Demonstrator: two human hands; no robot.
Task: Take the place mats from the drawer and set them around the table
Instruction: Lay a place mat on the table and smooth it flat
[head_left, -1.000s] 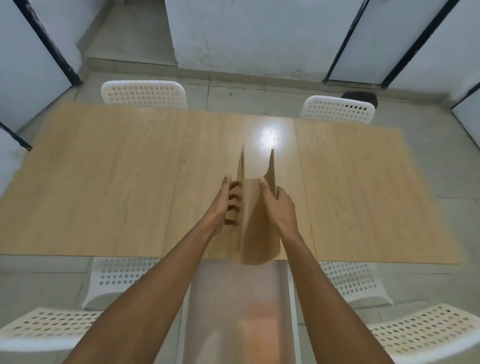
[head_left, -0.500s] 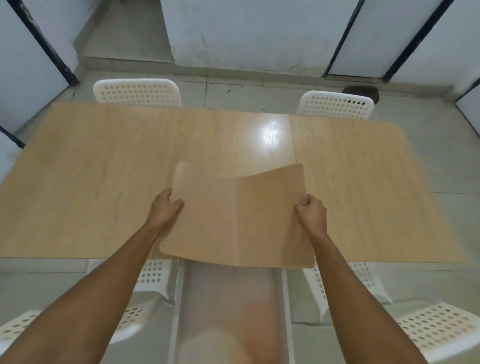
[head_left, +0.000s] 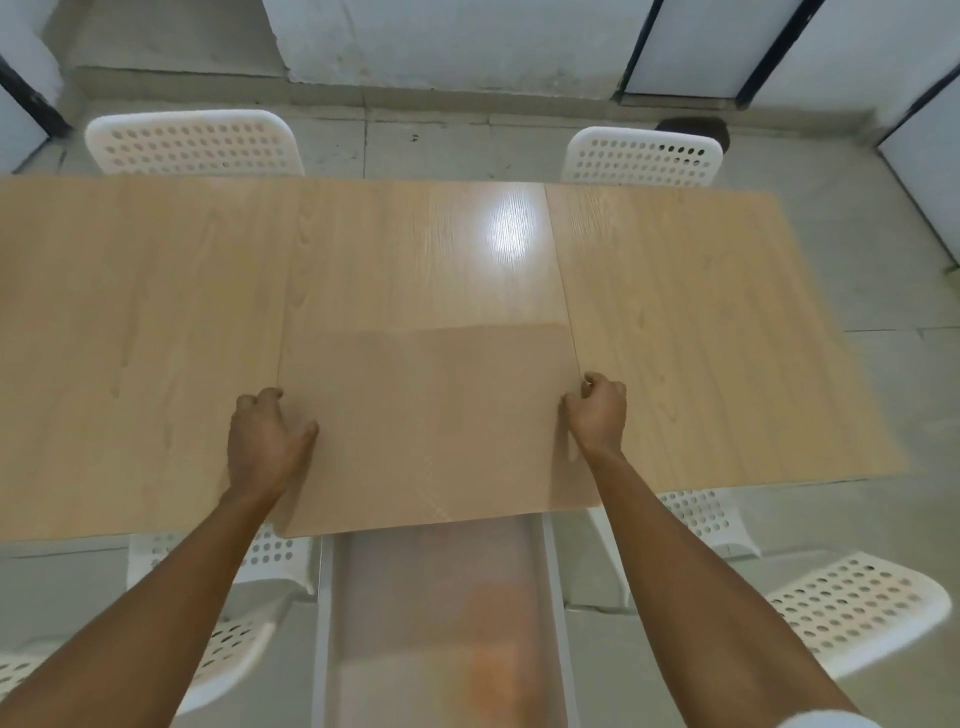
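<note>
Where it sagged before, place mat (head_left: 431, 415) lies flat on table (head_left: 156, 312).

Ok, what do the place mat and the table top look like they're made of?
Place mat: a thin, matte tan sheet, probably vinyl or faux leather; plain and grainless, no gloss. Both hands, left hand and right hand, grip its side edges.
Table: pale wood or wood-look laminate, satin finish; grain lines, panel seams and a bright light reflection show. Which of the two, I cannot tell.

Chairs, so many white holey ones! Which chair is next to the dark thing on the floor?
The far right chair, across the table. The dark thing sits just behind its backrest; no other chair has anything dark beside it.
</note>
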